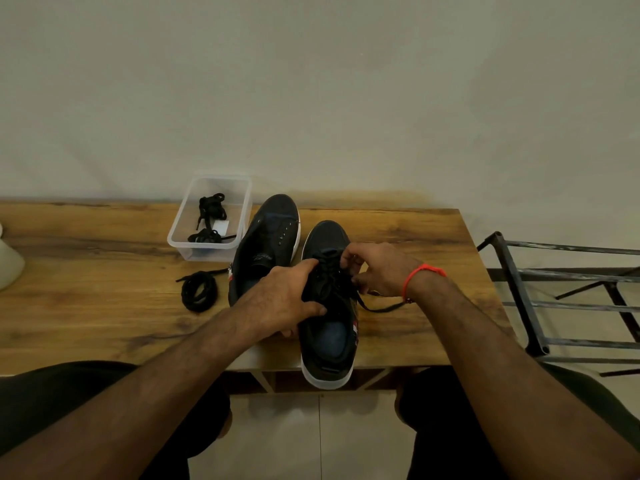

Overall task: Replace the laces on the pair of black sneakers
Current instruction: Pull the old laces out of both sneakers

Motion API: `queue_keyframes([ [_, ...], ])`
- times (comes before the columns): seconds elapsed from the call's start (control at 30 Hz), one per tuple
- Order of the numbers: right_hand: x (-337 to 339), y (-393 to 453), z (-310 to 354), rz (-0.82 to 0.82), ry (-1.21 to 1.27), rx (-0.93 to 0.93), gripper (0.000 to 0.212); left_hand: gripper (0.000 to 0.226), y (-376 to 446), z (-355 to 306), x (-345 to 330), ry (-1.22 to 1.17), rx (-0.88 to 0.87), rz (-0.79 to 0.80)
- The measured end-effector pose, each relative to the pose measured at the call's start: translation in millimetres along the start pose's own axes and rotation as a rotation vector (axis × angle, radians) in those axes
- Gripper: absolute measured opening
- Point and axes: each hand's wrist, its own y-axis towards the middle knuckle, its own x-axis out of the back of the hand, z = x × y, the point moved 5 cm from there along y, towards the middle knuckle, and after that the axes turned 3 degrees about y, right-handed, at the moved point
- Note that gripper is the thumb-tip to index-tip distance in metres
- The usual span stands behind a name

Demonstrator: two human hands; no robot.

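On the wooden counter (104, 306), at six o'clock near its front edge, a black canvas sneaker with a white sole (329, 341) is gripped along its side by the left hand (284, 299), fingers curled. At three o'clock of its eyelets, a black lace (377, 308) is pinched by the right hand (377, 268), wrist bent inward. The lace is best drawn evenly, with the shoe kept steady.

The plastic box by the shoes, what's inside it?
Inside the clear plastic box are two bundles of black laces, one behind the other, and a small white card. Whatever lies under the laces is hidden.
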Motion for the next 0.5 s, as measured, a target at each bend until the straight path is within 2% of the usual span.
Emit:
queue_keyframes([
  [0.13, -0.1, -0.8, 1.6, 0.021, -0.088, 0.033, 0.030, 0.089, 0.6, -0.2, -0.1, -0.005, 0.010, 0.006],
  [0.5, -1.3, 0.9, 3.0, 0.021, -0.144, 0.104, 0.021, 0.082, -1.9, -3.3, 0.8, 0.029, 0.004, 0.014],
])
